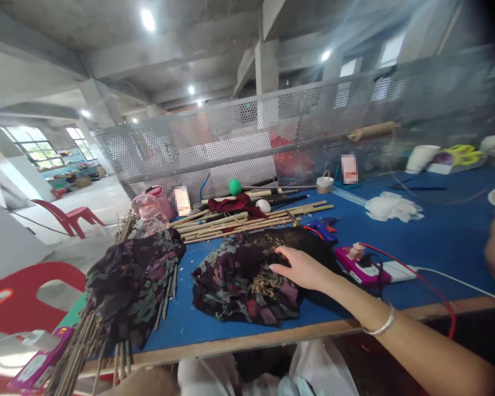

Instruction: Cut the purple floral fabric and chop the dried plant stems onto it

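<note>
Right hand [301, 268] lay flat and released, fingers spread, on the dark floral cloth [231, 289] | cloth bunched mid-table [437, 242], mostly left of the palm, past the fingertips | bamboo sticks [247, 221] beyond it, long axis left-right | I saw no left hand.

My right arm [400, 338] reaches in from lower right corner, forearm bare, stretched diagonally up and left, wrist nearly straight. Right hand [303, 269] palm down, fingers [278, 268] flat, slightly spread, pointing left, gripping nothing.
</note>
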